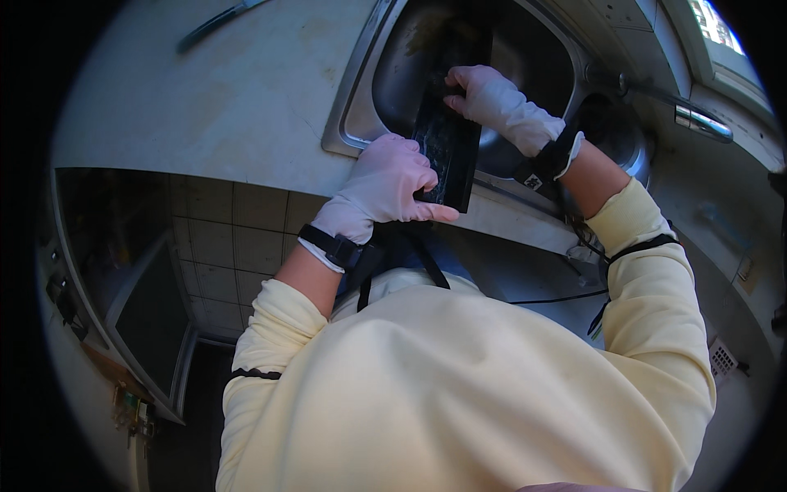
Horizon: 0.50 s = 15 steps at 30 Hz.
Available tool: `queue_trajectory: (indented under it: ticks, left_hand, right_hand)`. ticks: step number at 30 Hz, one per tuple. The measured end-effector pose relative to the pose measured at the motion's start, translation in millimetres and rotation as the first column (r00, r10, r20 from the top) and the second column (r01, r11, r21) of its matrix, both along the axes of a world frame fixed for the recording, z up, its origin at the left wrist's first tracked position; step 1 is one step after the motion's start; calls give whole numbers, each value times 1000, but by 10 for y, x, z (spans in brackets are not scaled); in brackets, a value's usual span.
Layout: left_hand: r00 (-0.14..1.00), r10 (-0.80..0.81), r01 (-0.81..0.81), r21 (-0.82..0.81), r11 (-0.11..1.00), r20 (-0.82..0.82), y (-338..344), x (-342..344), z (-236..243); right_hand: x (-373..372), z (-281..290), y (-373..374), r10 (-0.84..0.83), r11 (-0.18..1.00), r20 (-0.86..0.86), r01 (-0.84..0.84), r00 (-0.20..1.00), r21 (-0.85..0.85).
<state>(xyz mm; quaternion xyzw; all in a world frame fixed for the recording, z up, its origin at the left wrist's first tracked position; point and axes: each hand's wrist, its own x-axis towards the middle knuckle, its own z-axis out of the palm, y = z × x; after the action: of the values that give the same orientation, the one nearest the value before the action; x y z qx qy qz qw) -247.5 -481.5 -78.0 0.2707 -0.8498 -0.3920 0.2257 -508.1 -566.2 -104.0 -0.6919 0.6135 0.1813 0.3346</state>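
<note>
A long black rectangular tray [447, 148] is held tilted over the front edge of a steel sink [361, 98]. My left hand [385, 184], in a white glove, grips the tray's near end from the left side. My right hand [492, 98], also gloved, presses on the tray's upper part inside the basin. The tray's surface looks wet and glossy. Both wrists carry black straps, and my pale yellow sleeves fill the lower part of the view.
A white worn countertop [238, 90] lies left of the sink, with a knife [215, 23] near its far edge. A metal tap [697, 119] sticks out at the right. Tiled wall and a dark opening [147, 287] sit below the counter.
</note>
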Motion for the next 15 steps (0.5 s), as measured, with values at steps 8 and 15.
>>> queue_trajectory:
  ticks: [8,15]
  left_hand:
    - [999,-28,29,6,1000,-23,-65,-10,33]
    - [999,-20,20,-2,1000,-37,-84,1,15]
  right_hand:
    - [-322,-780,-962,-146,983,-238,114,960,-145]
    - [-308,-415,-487,-129,990,-25,127,991,-56]
